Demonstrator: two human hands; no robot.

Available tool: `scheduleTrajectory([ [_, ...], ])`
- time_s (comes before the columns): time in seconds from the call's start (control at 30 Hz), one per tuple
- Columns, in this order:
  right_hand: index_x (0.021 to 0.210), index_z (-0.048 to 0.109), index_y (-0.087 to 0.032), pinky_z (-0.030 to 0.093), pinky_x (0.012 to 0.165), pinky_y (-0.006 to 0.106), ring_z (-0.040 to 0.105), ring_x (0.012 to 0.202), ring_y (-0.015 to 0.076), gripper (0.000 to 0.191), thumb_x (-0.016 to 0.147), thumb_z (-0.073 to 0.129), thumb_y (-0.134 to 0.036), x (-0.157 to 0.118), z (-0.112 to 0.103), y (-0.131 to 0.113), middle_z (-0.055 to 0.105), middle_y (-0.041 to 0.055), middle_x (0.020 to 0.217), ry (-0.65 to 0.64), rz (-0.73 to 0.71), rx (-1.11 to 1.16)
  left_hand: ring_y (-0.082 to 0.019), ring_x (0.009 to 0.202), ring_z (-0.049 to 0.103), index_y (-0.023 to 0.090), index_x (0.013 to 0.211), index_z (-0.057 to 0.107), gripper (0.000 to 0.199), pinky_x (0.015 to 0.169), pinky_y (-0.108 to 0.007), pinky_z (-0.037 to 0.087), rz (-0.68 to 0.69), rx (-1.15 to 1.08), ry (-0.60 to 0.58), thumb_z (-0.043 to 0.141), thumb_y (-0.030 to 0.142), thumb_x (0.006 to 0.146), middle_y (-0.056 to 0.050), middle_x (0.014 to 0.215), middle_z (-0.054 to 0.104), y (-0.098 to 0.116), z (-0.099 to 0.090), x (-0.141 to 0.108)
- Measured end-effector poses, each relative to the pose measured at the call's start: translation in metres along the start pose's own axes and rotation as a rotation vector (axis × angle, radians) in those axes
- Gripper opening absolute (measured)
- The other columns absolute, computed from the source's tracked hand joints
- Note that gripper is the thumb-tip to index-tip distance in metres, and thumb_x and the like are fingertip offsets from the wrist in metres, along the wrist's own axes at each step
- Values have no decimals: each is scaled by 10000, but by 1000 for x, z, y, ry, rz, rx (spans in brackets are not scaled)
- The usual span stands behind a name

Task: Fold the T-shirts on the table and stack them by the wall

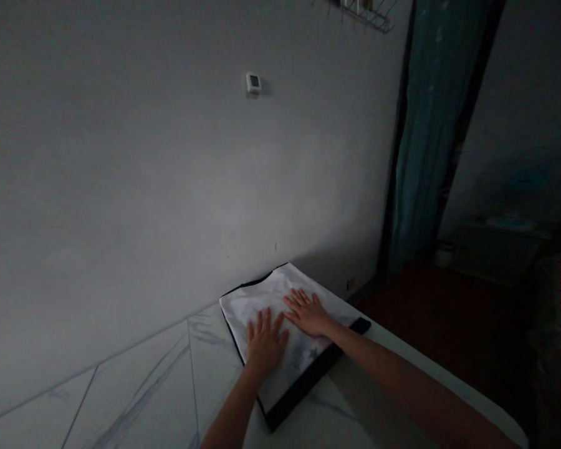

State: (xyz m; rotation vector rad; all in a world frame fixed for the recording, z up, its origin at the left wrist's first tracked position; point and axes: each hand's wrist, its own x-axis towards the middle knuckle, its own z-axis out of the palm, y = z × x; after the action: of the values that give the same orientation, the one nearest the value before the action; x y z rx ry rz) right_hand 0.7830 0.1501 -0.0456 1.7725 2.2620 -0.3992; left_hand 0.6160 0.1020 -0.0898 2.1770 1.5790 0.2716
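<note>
A white cloth with black edges and a grey patterned patch [243, 307] lies flat on the marble-patterned table, close to the wall. It could be a folded garment, but its exact kind is unclear in the dim light. My left hand [265, 342] rests palm down on its left part, fingers spread. Farther to the right, my right hand [307, 313] presses flat on the cloth, its fingers apart too. Neither hand grips anything. A wide black band [303, 385] runs along the near edge, partly crossed by my right forearm.
The table [144, 380] meets a pale wall [168, 187] at the back; its right edge drops to a dark floor [416, 312]. A small white device [253, 83] and a wire rack [369, 15] are on the wall. A teal curtain [430, 137] hangs at right.
</note>
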Motion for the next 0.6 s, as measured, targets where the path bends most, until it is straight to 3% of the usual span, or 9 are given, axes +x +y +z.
scheduleTrajectory([
  [0.07,1440,456,-286,305,1081,634,316,1414,369,554,958,400,-553,14,-12,3,330,108,1559,-68,-7,-3,-325,1438,309,363,1429,437,481,1142,-604,257,22,-11,-47,409,429,953,-66,1549,385,-12,-6,10],
  [0.13,1381,530,-269,353,1071,578,397,1370,350,484,978,383,-492,37,-27,4,415,108,1516,-55,-6,-8,-323,1424,336,331,1419,463,472,1148,-588,257,-41,-4,-28,377,424,964,-75,1526,422,-24,-17,31],
  [0.23,1435,459,-235,234,1129,601,258,1439,345,501,998,328,-442,76,-33,4,293,109,1580,53,25,-24,-340,1451,271,266,1433,455,500,1170,-598,189,-206,33,107,348,420,970,-108,1544,385,-44,-23,64],
  [0.33,1482,379,-286,168,1113,679,146,1471,360,564,975,344,-529,99,-14,7,156,66,1623,25,82,6,-346,1469,216,298,1432,451,496,1164,-614,184,-237,21,95,384,433,959,-95,1574,329,-65,-9,79],
  [0.4,1489,357,-327,172,1097,700,142,1473,360,573,970,316,-566,103,-3,10,123,39,1629,-15,113,34,-343,1476,193,338,1440,427,498,1157,-617,197,-211,2,41,403,439,953,-70,1595,286,-74,-2,80],
  [0.47,1478,374,-333,200,1077,713,175,1463,371,562,963,346,-557,101,-3,11,153,46,1624,-31,117,64,-343,1477,189,339,1453,400,518,1150,-626,199,-195,-1,-16,427,425,943,-66,1606,254,-79,-8,76],
  [0.53,1457,420,-284,256,1069,690,240,1445,370,540,958,403,-490,88,-17,9,213,94,1607,-18,114,98,-346,1470,212,300,1457,399,543,1142,-638,202,-208,-2,-48,462,385,924,-85,1603,254,-82,-29,62],
  [0.6,1435,450,-201,306,1098,587,292,1431,328,503,967,407,-380,60,-37,6,263,143,1585,53,92,125,-317,1451,282,261,1435,438,542,1161,-590,212,-174,-33,-36,485,332,899,-97,1574,326,-89,-61,30],
])
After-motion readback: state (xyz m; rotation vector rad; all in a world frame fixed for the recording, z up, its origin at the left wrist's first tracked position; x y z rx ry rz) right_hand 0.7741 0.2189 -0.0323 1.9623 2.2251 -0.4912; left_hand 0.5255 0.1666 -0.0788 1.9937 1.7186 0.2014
